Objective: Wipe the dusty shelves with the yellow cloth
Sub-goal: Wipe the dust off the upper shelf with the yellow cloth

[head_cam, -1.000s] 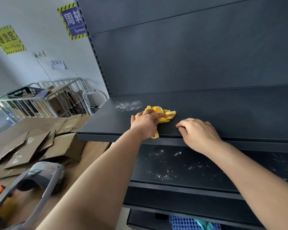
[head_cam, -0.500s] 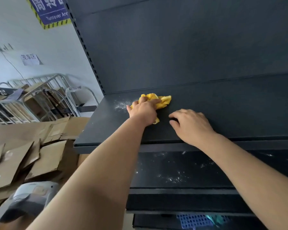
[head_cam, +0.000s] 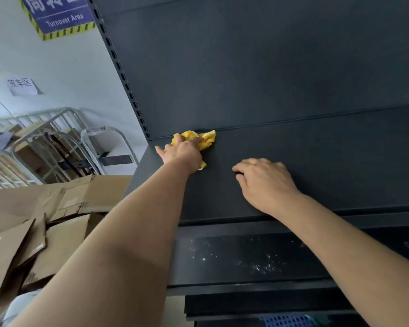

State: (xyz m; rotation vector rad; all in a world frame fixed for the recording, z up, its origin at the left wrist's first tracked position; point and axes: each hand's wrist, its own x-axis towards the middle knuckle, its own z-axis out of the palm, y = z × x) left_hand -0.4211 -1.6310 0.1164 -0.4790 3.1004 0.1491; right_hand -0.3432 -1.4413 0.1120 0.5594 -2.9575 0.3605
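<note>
You pushed the yellow cloth [head_cam: 207, 138] from the middle of the upper shelf [head_cam: 316, 161] to its back left corner, where it lay bunched against the rear panel. Your left hand [head_cam: 183, 153] held it down with fingers curled over it and thumb stretched out. The white dust patch seen there a second ago no longer showed, so that corner looked done. Your right hand [head_cam: 265, 182] stayed resting on the shelf, fingers loosely bent, holding nothing. The lower shelf [head_cam: 222, 277] still carried white specks [head_cam: 257, 260], so the job was likely not finished.
</note>
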